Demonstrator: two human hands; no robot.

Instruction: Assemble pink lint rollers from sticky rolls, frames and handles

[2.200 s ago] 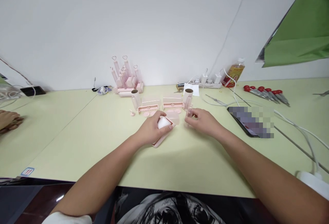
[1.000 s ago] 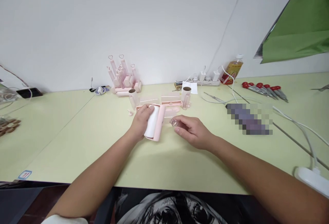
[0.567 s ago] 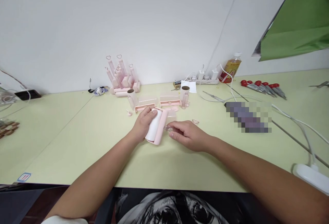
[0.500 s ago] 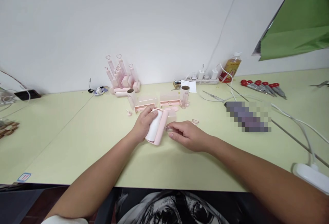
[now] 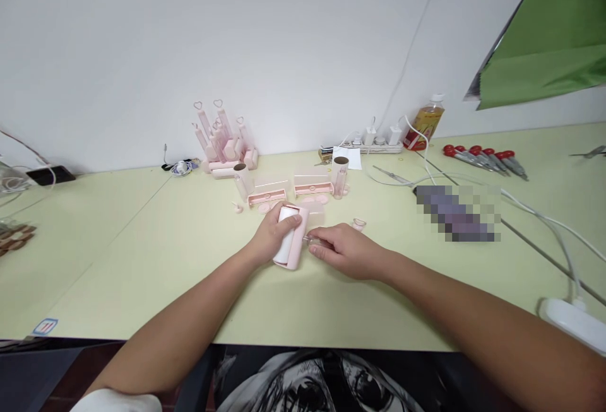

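Note:
My left hand [image 5: 271, 235] is wrapped round a pink lint-roller case with a white roll [image 5: 290, 243] in it, held just above the pale green table [image 5: 142, 254]. My right hand [image 5: 344, 249] pinches a small clear handle piece [image 5: 311, 241] against the right side of the case. A small pink heart-shaped part [image 5: 358, 224] lies on the table just beyond my right hand.
Behind my hands lie pink trays [image 5: 266, 197], clear covers and two cardboard-cored rolls [image 5: 243, 180]. A heap of pink handles [image 5: 222, 142] stands by the wall. A phone [image 5: 454, 213], cables, red-handled screwdrivers [image 5: 487, 161], a bottle [image 5: 425, 124] and a power strip [image 5: 374, 144] are to the right.
My left hand has turned the roller case more end-on and brought it nearer. My right hand carried the clear piece left to the case's side and holds it against it.

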